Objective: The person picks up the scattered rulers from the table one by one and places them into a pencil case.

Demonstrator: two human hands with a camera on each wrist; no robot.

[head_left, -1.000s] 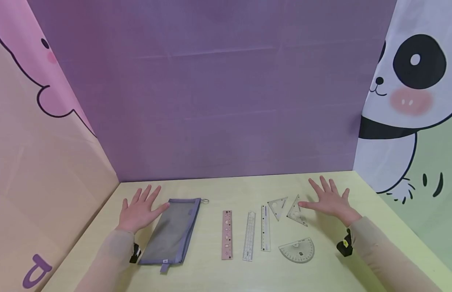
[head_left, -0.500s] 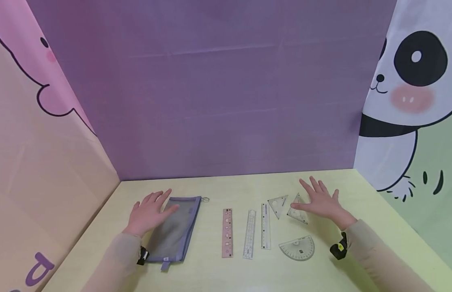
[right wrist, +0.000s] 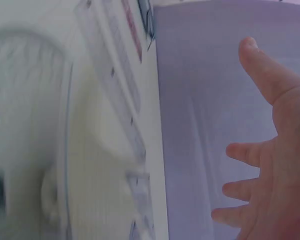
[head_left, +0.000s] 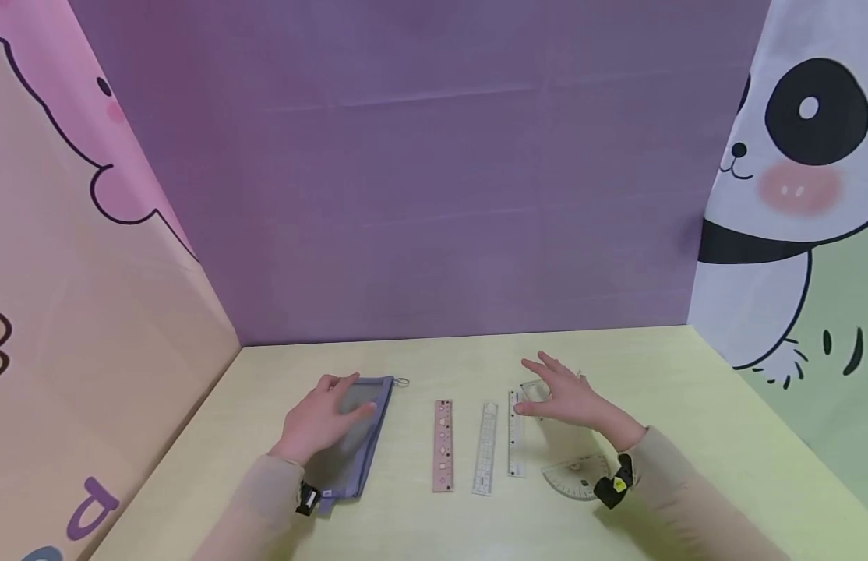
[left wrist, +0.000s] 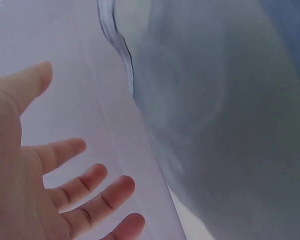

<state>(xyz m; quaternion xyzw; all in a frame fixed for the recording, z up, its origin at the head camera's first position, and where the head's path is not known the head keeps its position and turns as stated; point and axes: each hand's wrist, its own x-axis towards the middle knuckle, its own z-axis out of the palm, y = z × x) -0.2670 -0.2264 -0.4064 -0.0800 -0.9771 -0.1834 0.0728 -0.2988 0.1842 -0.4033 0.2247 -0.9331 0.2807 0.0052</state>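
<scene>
My left hand (head_left: pixel 322 421) hovers over the purple-edged mesh zipper pouch (head_left: pixel 344 463), covering part of it, with fingers spread and nothing held. In the left wrist view the pouch's mesh side (left wrist: pixel 205 110) fills the right, apart from the fingertips. On the other side, my right hand (head_left: pixel 563 397) is above the clear set squares (head_left: pixel 534 391), mostly hiding them, its thumb overlapping a clear ruler (head_left: pixel 516 452). It too holds nothing; the right wrist view shows its fingers (right wrist: pixel 242 190) spread. A clear protractor (head_left: pixel 573 477) lies below that wrist, partly covered by the wrist camera.
Between the hands lie a pink ruler (head_left: pixel 443 446) and another clear ruler (head_left: pixel 485 449), roughly upright in view. A small metal ring (head_left: pixel 402 382) hangs off the pouch's far corner. A purple backdrop (head_left: pixel 434 195) rises at the table's (head_left: pixel 434 530) far edge, with printed cloth walls on both sides.
Both hands have moved inward, the left rightward over the pouch and the right leftward over the set squares. The pouch and drawing tools stay in place on the table.
</scene>
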